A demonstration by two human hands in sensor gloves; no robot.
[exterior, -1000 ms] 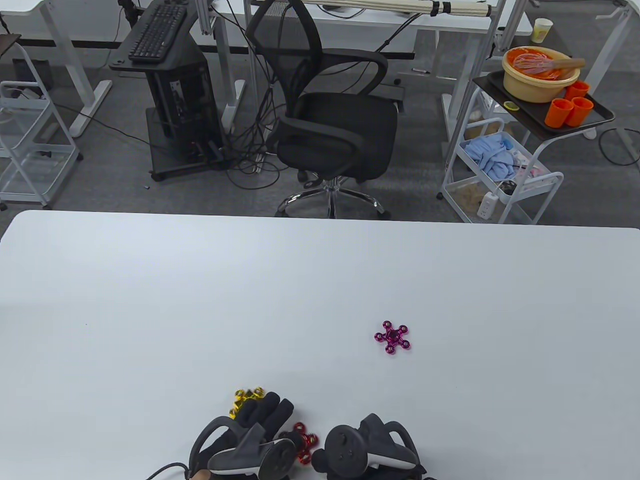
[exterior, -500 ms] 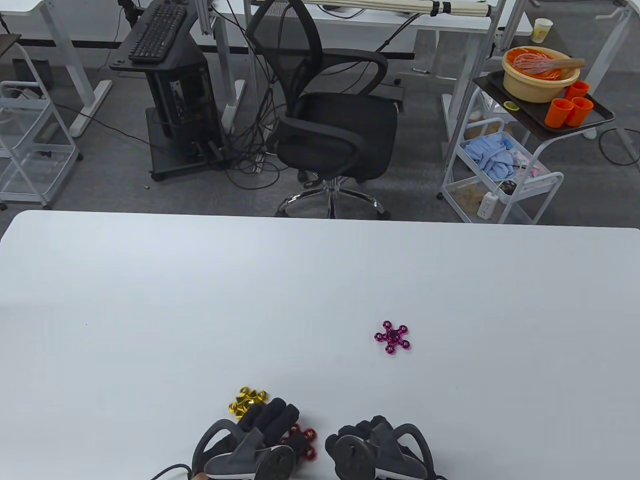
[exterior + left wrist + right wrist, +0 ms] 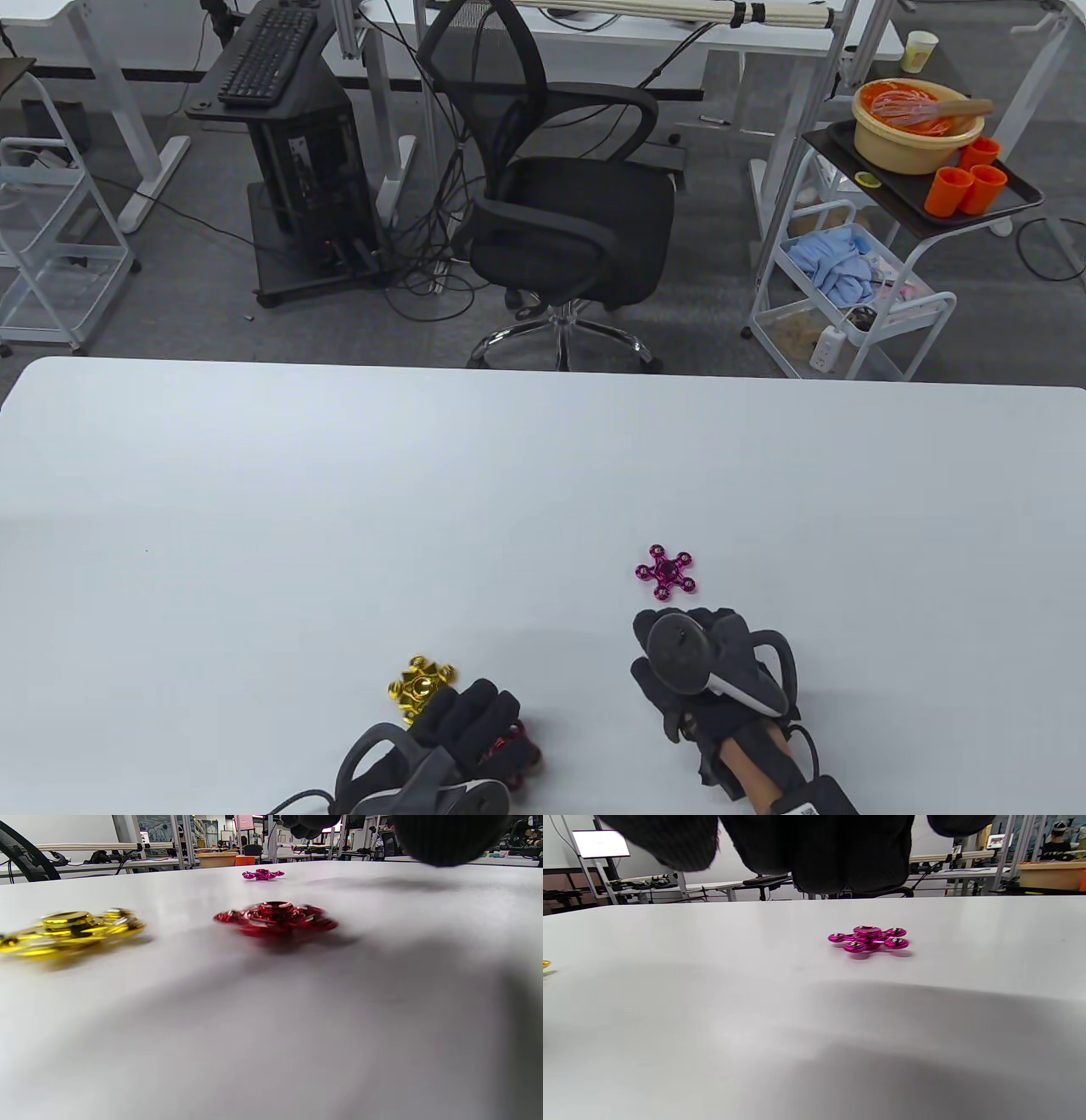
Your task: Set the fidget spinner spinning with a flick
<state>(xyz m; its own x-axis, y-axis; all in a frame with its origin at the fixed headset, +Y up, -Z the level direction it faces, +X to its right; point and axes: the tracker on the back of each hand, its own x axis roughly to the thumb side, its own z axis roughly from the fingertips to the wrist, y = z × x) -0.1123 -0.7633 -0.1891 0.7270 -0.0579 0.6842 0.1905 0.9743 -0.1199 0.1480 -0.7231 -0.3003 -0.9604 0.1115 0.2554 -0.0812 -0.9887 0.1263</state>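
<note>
Three fidget spinners lie on the white table [image 3: 339,509]. The red spinner [image 3: 516,747] lies at the near edge, partly under my left hand's [image 3: 471,717] extended fingers. In the left wrist view the red spinner [image 3: 275,918] lies free on the table and its arms look blurred. The gold spinner [image 3: 420,686] lies just left of the fingertips. The magenta spinner [image 3: 666,573] lies still, just beyond my right hand [image 3: 696,654], which hovers empty near it. In the right wrist view the magenta spinner [image 3: 869,938] sits ahead of the fingers [image 3: 814,853].
A black office chair [image 3: 568,212] stands beyond the table's far edge. A cart [image 3: 857,280] with a bowl and orange cups stands at the back right.
My right hand has moved from beside the red spinner forward and right, up to the magenta spinner. My left hand has drawn back a little, uncovering the gold spinner.
</note>
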